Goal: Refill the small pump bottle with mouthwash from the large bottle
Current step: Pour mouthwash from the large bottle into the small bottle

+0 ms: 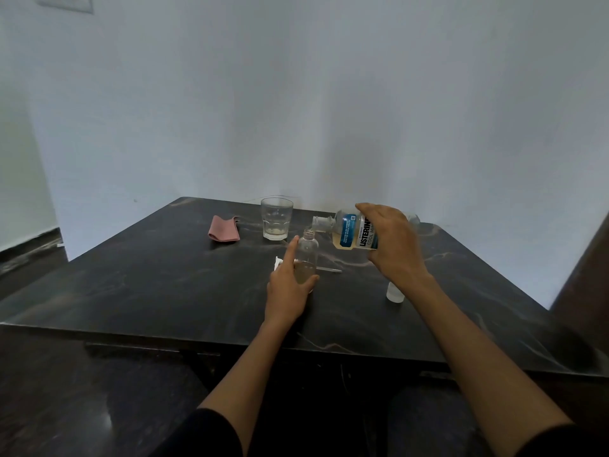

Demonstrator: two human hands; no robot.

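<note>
L hand (286, 285) grips small bottle (307, 255) upright on desk (148, 285), cap off. R hand (392, 240) holds big bottle (351, 230) tipped sideways, its mouth just above small bottle's neck. Glass (276, 217) behind small bottle.

A folded pink cloth (224, 228) lies beside a clear drinking glass (276, 218) on the dark marble table (158, 285).

A dark marble-patterned table (164, 291) stands in a corner of pale bluish-white walls (296, 94), dark glossy floor (49, 390) beneath it.
</note>
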